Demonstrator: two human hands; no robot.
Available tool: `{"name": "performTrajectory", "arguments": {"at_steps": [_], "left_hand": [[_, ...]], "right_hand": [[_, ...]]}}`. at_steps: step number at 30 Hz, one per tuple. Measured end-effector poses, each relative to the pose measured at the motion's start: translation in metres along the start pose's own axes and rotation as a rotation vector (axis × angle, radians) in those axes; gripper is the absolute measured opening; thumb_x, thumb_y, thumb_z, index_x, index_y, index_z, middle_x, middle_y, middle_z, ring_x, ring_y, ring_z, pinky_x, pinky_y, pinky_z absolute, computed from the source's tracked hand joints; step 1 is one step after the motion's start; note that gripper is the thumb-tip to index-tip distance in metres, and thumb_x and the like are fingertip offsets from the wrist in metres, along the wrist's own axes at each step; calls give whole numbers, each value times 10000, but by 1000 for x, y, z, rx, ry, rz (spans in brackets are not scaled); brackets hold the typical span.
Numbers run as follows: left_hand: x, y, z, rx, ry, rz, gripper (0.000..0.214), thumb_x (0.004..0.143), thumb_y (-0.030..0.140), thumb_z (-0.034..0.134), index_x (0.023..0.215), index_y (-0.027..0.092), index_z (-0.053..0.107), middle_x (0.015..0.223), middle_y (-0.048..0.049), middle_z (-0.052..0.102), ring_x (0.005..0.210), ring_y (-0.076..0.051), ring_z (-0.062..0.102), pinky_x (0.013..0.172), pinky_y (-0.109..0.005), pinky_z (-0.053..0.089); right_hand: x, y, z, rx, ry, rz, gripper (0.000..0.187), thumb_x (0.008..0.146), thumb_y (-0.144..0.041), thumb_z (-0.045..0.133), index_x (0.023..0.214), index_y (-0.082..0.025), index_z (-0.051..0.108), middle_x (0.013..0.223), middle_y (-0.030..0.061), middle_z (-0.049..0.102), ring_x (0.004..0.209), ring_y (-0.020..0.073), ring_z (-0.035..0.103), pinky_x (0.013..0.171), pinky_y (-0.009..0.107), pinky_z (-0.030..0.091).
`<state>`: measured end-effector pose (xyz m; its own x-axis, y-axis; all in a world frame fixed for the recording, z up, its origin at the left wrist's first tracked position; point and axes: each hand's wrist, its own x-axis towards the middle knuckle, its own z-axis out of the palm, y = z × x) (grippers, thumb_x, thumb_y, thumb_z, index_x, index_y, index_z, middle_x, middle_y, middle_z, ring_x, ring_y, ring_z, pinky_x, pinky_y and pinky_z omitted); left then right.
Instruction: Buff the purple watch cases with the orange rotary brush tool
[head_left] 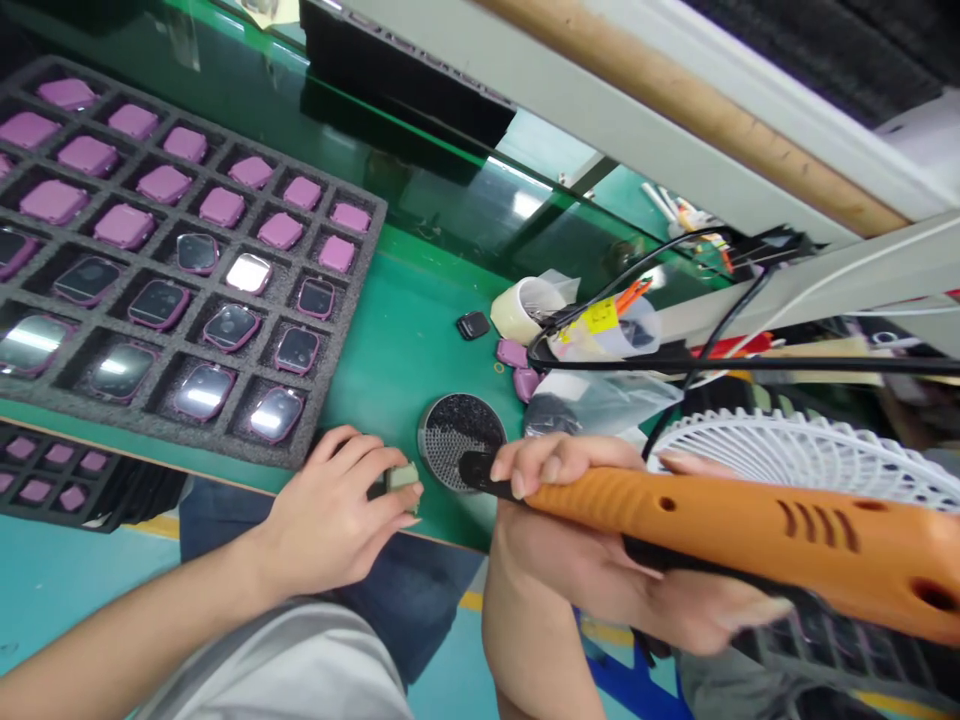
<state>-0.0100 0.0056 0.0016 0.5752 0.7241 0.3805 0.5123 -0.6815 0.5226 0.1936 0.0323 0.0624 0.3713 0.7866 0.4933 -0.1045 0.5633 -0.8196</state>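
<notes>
My left hand (345, 505) is closed around a small pale green block (403, 478) at the green bench's front edge. Fingers hide most of the block, with a dark part beside it. In my right hand (592, 530) lies an orange electric screwdriver (712, 515), gripped near its black front end. That black end points left, over a round dish (461, 440). The dish has a perforated metal plate and tiny black pieces inside. Whether the tip touches the plate I cannot tell.
At left, a grey foam tray (330, 375) holds purple watch cases, several with dark glass faces. Behind the dish lie a black watch-like piece (473, 325), purple cases (513, 353) and a cream cup (525, 308). A white fan grille (810, 455) and black cables are at right.
</notes>
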Motion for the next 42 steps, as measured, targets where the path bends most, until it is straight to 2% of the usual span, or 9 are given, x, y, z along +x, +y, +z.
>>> {"name": "performTrajectory", "arguments": {"at_steps": [5,9,14,20,26,33,42], "left_hand": [[1,1,1,17,23,-10,198,1037,279,746,1226,242,789,1268,-93,741,1180,-294,637,1063,-524,495],[1,1,2,19,33,-15,196,1024,289,764,1212,245,799,1252,-98,745,1171,-291,647,1054,-514,506],[1,0,3,1,26,-22,185,1055,307,734,1220,237,781,1257,-94,741,1179,-296,635,1065,-524,489],[1,1,3,-5,25,-22,184,1072,316,713,1226,232,769,1265,-89,738,1189,-298,626,1077,-522,473],[1,1,3,-2,22,-17,190,1073,320,712,1225,226,773,1268,-86,737,1195,-302,618,1083,-522,465],[0,1,3,-3,22,-18,195,1078,325,705,1228,223,774,1260,-83,737,1189,-300,617,1082,-516,460],[1,2,2,-3,20,-23,200,1083,330,699,1243,229,766,1263,-77,740,1190,-297,624,1087,-509,458]], "right_hand": [[-5,-15,6,39,-98,88,572,1001,-802,495,1334,-374,675,887,-16,658,603,178,559,534,380,527],[-11,-15,12,56,-102,168,505,1022,-768,508,1319,-394,673,878,-20,670,617,197,573,560,403,544],[-14,-11,15,63,-111,176,505,971,-764,611,1297,-382,666,874,-22,675,614,201,580,557,402,545],[-15,-12,13,66,-124,197,566,1015,-825,475,1309,-383,672,871,-13,681,634,200,596,574,403,546],[-16,-14,12,45,-131,223,604,1008,-861,437,1326,-396,656,883,-14,670,659,207,609,601,413,549],[-16,-11,11,69,-145,213,554,1025,-804,479,1333,-383,663,903,-15,682,663,205,609,603,420,557],[-15,-14,7,56,-159,235,608,999,-862,470,1332,-398,682,901,-15,687,670,205,618,611,420,566]]}}
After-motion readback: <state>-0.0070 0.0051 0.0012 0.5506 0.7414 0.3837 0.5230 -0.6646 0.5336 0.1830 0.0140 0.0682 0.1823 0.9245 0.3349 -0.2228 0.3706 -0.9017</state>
